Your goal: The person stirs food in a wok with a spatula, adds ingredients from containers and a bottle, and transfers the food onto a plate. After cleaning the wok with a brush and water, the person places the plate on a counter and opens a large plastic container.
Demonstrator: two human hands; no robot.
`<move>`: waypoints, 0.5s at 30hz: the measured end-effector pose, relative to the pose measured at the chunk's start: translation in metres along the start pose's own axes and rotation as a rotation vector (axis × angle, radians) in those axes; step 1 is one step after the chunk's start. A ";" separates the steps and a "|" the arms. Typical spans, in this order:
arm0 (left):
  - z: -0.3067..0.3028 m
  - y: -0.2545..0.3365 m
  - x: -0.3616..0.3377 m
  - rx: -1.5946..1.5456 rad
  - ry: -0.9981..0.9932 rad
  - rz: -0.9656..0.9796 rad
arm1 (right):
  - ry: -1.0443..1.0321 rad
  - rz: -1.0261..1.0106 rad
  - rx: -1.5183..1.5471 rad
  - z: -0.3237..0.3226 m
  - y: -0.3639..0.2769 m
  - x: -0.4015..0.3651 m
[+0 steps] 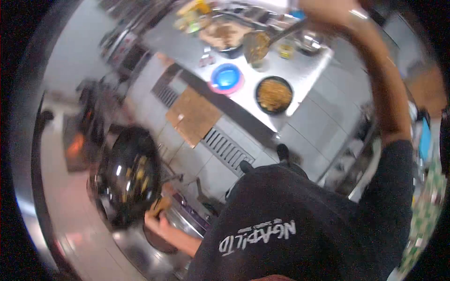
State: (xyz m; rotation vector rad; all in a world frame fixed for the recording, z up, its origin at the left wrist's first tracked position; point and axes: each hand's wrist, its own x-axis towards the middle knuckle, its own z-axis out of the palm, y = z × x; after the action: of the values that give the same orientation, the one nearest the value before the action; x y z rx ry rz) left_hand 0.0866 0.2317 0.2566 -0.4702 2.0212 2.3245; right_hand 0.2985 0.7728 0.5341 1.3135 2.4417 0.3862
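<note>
So the person's left hand [161,228] is wrapped around the tan handle [160,206] of the black wok [131,161], which has some yellowish bits of food [137,180] in it. Right hand [328,11] is up high, pretty blurry, but it's gripping a ladle [257,48] over the metal table [302,70]. On that table there's a dark bowl of food [274,95], and a blue bowl [226,77] beside it. Orange glow [75,145] shows just past the wok.
</note>
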 end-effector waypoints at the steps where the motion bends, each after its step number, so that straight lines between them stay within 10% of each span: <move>1: 0.017 -0.003 -0.004 -0.035 -0.018 -0.045 | 0.328 -0.164 0.094 0.025 0.012 0.018; 4: 0.059 -0.014 -0.011 -0.153 -0.027 -0.183 | 0.835 -0.458 0.249 0.066 0.012 0.026; 8: 0.095 -0.048 -0.018 -0.241 -0.195 -0.401 | 0.961 -0.629 0.434 0.123 -0.066 0.022; 9: 0.082 -0.069 0.003 -0.336 -0.441 -0.525 | 0.833 -0.673 0.528 0.138 -0.079 0.017; 15: 0.150 -0.067 -0.057 -0.292 -0.422 -0.593 | 0.445 -0.740 0.581 0.249 -0.106 0.007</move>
State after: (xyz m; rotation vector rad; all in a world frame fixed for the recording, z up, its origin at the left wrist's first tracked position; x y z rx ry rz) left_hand 0.1236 0.3983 0.2231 -0.4569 1.1638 2.1061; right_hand 0.3198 0.7413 0.2664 0.3925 3.3380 -0.2803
